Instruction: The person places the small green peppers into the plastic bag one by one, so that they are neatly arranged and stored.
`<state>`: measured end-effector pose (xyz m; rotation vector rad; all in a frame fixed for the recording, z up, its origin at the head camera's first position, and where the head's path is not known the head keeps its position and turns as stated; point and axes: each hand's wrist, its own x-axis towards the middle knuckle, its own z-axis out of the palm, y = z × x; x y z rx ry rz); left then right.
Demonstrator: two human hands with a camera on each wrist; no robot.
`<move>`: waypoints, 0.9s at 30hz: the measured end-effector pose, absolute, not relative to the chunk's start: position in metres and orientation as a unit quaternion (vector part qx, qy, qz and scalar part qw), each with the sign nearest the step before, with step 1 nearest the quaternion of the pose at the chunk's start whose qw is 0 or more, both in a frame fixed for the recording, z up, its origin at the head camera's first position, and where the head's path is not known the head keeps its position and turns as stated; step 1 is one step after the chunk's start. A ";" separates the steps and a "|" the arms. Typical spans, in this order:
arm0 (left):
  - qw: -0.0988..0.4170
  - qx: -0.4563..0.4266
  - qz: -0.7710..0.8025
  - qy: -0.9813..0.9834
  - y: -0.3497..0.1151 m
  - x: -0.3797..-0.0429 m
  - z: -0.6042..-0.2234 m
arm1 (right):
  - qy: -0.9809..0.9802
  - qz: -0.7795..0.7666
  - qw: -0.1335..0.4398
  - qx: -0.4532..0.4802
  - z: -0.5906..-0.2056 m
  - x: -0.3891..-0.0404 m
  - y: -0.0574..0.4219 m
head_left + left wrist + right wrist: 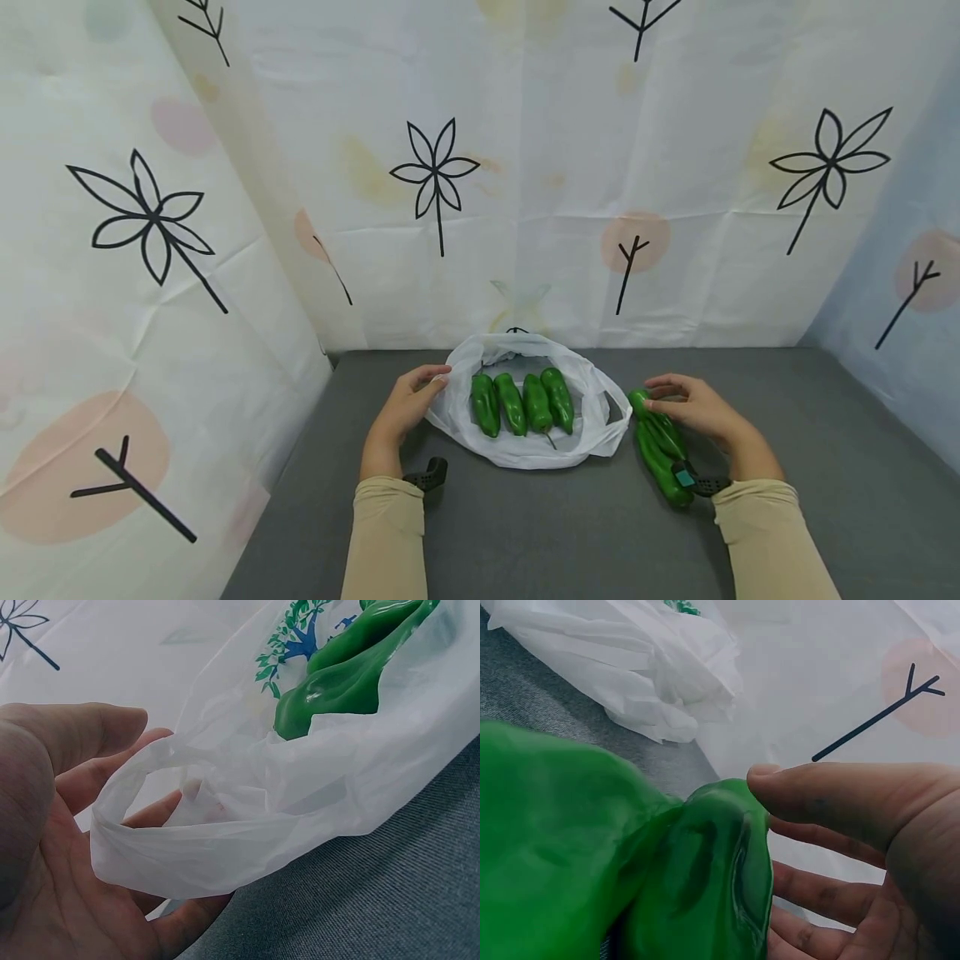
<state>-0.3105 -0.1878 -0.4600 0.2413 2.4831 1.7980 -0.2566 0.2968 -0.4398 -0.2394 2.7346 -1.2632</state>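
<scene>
A white plastic bag (525, 417) lies open near the middle of the back edge of the grey desk (825, 467), with 4 green peppers (522, 403) side by side inside it. The left hand (408, 408) is at the bag's left rim; the left wrist view shows a bag handle (187, 825) looped over its fingers (97, 784), which curl loosely under the plastic, so this grip holds the handle, with a pepper showing through the plastic just beyond it. To the right of the bag, toward the desk's right side, 2 more green peppers (660, 450) lie close together on the desk, running from the bag's right handle toward the front edge. The right hand (701, 408) rests over their far ends, the thumb (817, 795) touching the top of 1 pepper and the other fingers reaching down its far side, curled around it, so the grip is closing on that pepper, which lies directly beneath the palm. Patterned cloth walls (525, 167) enclose the desk on 3 sides.
</scene>
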 end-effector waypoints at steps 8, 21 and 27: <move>0.028 0.076 0.583 0.808 -0.188 -0.310 -0.460 | 0.904 -0.414 0.069 -0.085 -0.444 -0.259 0.298; 0.038 0.077 0.586 0.806 -0.187 -0.308 -0.457 | 0.901 -0.420 0.071 -0.079 -0.447 -0.260 0.295; 0.037 0.081 0.585 0.806 -0.187 -0.308 -0.457 | 0.902 -0.419 0.068 -0.077 -0.446 -0.260 0.295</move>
